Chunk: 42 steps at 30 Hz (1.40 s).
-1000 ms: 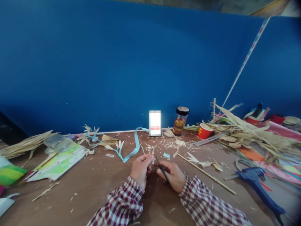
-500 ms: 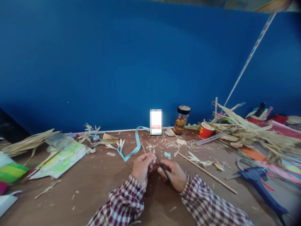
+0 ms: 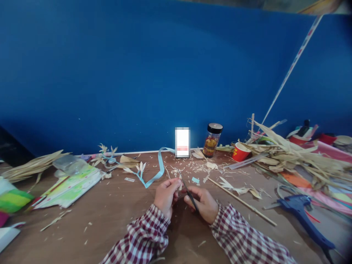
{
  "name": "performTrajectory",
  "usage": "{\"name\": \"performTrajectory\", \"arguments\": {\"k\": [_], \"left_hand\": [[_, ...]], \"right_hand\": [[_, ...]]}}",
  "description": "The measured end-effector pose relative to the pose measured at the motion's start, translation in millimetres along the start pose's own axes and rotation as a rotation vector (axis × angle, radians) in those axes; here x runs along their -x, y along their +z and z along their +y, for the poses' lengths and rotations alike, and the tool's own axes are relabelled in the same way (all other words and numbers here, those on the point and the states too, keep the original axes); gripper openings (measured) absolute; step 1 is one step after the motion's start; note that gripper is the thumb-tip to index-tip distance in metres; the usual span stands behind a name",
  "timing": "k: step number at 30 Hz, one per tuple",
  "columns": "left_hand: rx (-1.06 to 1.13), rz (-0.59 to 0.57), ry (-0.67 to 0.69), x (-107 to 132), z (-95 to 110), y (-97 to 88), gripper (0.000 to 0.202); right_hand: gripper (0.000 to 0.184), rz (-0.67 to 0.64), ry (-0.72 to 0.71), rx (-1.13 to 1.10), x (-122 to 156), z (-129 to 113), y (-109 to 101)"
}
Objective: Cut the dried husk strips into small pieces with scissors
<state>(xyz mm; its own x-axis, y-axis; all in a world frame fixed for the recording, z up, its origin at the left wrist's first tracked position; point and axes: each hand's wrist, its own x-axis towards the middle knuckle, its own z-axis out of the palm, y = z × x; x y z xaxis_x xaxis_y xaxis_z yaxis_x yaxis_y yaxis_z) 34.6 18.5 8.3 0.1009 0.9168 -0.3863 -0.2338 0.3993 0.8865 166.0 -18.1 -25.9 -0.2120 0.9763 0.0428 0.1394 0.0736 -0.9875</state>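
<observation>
My left hand [image 3: 167, 195] pinches a small piece of pale dried husk [image 3: 180, 185] between thumb and fingertips. Dark scissors [image 3: 192, 200] are gripped in my right hand [image 3: 204, 204], their blades pointing up and left beside the husk piece. Much of the scissors' handle is hidden by the fingers. Beyond the hands, pale husk clippings [image 3: 189, 169] are scattered over the brown table [image 3: 123, 227]. A light-blue ribbon [image 3: 161, 165] curls left of them, joined to a stem with white husk petals [image 3: 140, 168].
A lidded jar [image 3: 211, 141] and a red paper cup [image 3: 241, 151] stand at the back. A thin stick [image 3: 242, 201], a blue glue gun [image 3: 305, 216] and piled dried husks [image 3: 291, 154] lie to the right. Painted paper [image 3: 74, 187] and a husk bundle [image 3: 35, 167] are on the left.
</observation>
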Motion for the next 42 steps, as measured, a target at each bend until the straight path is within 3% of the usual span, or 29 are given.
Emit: {"name": "performTrajectory", "arguments": {"k": [30,42], "left_hand": [[0.074,-0.003,0.0,-7.2,-4.9,-2.6,0.02],[0.102,-0.014,0.017,-9.2,-5.0,-3.9,0.022]], "right_hand": [[0.023,0.02,0.019,0.007,-0.8,2.2,-1.0],[0.029,0.085,0.058,-0.07,-3.7,-2.9,-3.5]]}}
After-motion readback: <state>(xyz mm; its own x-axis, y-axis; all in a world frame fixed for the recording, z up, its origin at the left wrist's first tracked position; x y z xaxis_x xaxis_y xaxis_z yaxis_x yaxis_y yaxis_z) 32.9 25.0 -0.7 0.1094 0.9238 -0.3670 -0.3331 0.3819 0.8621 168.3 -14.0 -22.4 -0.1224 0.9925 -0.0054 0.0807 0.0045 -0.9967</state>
